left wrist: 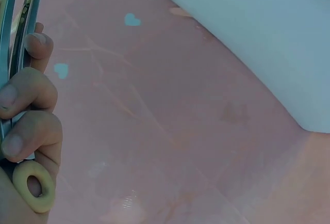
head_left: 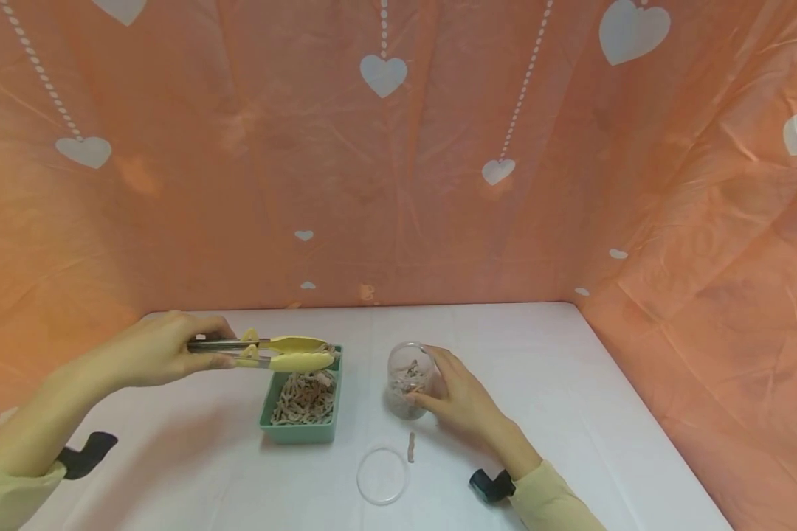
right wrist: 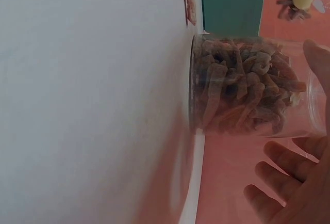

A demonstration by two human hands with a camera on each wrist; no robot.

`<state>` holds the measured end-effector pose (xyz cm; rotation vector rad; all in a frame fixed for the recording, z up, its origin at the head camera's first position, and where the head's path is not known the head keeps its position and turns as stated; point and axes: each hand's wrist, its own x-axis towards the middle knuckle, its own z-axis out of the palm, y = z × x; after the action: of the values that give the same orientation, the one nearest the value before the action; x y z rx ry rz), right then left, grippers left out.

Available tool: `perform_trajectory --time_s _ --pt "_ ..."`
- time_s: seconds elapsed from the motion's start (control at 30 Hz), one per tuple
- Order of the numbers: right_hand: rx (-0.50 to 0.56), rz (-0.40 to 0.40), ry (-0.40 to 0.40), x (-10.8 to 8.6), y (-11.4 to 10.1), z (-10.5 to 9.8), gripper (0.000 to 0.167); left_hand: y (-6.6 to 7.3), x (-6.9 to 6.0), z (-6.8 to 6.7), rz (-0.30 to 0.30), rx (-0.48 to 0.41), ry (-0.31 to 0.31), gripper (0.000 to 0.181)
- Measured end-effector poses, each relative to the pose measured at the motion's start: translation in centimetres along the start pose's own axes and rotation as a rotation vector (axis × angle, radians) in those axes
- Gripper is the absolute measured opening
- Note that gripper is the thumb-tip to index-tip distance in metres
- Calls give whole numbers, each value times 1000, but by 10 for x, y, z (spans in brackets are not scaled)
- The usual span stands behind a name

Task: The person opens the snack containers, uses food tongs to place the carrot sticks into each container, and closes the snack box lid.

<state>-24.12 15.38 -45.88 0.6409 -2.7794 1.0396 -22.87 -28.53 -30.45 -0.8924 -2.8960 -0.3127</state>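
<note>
My left hand (head_left: 169, 350) grips metal tongs with yellow tips (head_left: 300, 362), held level over the far part of a green tray (head_left: 299, 434). A few dried brownish strips (right wrist: 293, 12) stick out from the tongs' tips in the right wrist view. More shredded strips (head_left: 305, 400) fill the tray's near compartment. To the right stands an upright clear jar (right wrist: 283, 126), partly filled with the same strips. My right hand (head_left: 468, 398) holds it near the rim, thumb on the near side; its other fingers are partly hidden behind the jar in the head view.
A clear ring (head_left: 381, 503) lies on the white table (head_left: 558, 457) in front of the jar, with one loose strip (head_left: 411, 447) beside it. Orange sheeting with hearts (head_left: 438, 243) surrounds the table at the back and sides.
</note>
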Motion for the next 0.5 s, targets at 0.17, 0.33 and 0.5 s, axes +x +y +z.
perform_trajectory --time_s 0.17,0.33,0.5 --pt "4 8 -1 0 0 0 82 6 7 -3 -21 -26 -4 23" --pt "9 -4 3 -1 0 -1 82 14 15 -4 -20 -37 6 26" --pt "9 -25 11 -2 2 -2 82 23 23 -5 -5 -69 10 27"
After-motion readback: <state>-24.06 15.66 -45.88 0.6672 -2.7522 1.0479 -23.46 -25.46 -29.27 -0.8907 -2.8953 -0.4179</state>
